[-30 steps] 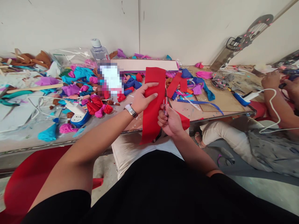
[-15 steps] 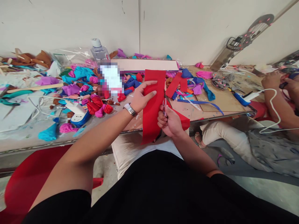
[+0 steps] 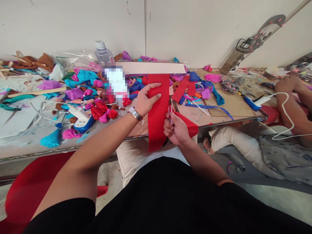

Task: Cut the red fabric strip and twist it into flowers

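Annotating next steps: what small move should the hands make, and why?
Probably one short snip: the right hand grips scissors at the right edge of the red strip, while the left hand lies over the strip, apparently steadying it.

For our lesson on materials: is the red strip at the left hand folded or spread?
Spread lengthwise: the red strip runs smooth and long past the left hand; layering cannot be told.

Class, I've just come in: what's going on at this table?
A person's left hand lies on a wide red strip, while the right hand grips scissors at the strip's right edge. Crumpled coloured pieces lie on the table. Further right are a co-worker's hands.
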Available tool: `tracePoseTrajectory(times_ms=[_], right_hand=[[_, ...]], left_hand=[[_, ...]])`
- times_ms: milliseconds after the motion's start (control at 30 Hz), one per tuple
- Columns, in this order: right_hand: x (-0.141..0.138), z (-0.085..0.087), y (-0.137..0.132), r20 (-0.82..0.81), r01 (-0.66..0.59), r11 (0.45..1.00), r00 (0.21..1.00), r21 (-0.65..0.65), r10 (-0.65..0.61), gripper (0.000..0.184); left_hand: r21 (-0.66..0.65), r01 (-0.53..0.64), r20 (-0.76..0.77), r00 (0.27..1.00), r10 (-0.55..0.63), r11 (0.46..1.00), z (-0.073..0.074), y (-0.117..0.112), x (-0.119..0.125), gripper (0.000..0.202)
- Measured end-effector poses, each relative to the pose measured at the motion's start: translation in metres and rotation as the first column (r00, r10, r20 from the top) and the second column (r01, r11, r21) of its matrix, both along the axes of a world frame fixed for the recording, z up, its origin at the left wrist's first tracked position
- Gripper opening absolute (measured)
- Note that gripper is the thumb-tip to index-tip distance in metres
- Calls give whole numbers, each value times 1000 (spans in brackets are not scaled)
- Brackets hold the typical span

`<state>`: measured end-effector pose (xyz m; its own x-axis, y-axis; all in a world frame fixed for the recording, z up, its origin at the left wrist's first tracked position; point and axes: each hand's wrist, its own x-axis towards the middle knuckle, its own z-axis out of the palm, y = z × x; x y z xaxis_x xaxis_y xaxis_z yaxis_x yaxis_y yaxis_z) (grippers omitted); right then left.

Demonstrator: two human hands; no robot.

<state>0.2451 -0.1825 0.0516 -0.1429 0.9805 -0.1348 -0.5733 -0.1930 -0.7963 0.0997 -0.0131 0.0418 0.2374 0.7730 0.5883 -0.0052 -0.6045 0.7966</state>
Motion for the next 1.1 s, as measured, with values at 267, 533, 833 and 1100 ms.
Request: tracePoseTrajectory(times_ms=[267,533,833,1100], right_hand=[[-1,2,0,5,9,1000,1000,8,-9,28],[1,9,0,-5,2,1000,1000,6,-2,29],[3,11,6,16,18,1000,1000,11,-18,29],[3,9,10,35,21,1000,999,8,-22,30]], left_hand=[[-15,7,20,1000,-7,1000,-1,2,1,49],[-21,14,-3,1000,-14,1000,1,-2,0,50],[-5,13,-49,999,-13,1000,5,-8,1,52],[6,16,-70,997,-16,1000,8,-10,0,51]])
